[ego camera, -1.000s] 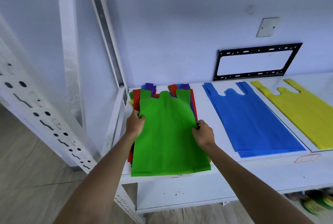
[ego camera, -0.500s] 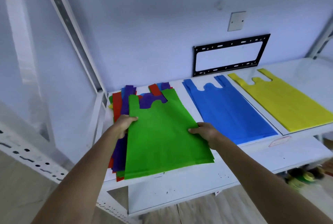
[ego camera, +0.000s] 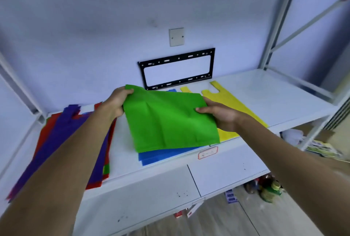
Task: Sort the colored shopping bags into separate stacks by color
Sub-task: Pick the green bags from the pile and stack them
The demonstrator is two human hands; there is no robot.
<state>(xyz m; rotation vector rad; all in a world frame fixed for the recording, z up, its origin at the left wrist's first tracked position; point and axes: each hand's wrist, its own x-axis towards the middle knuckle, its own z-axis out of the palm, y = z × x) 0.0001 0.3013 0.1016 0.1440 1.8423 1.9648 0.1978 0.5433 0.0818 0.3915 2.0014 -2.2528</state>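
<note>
I hold a green bag (ego camera: 170, 120) in the air above the white shelf (ego camera: 274, 101), over the blue bags. My left hand (ego camera: 116, 103) grips its left edge and my right hand (ego camera: 219, 112) grips its right edge. The blue stack (ego camera: 161, 155) shows only as a strip under the green bag's lower edge. A yellow bag (ego camera: 225, 95) lies to the right, partly covered by the green bag and my right hand. The mixed pile (ego camera: 62, 127), with purple on top and red and green edges below, lies at the left, partly hidden by my left forearm.
A black metal frame (ego camera: 178, 68) and a blank wall plate (ego camera: 176, 37) are on the back wall. Grey rack uprights (ego camera: 280, 17) stand at the right. The shelf's right part is bare. Bottles and clutter (ego camera: 269, 188) sit on the floor below.
The green bag has been lifted off the mixed pile and carried right, now hanging over the blue stack. The purple bag is exposed on the pile. My view has swung right.
</note>
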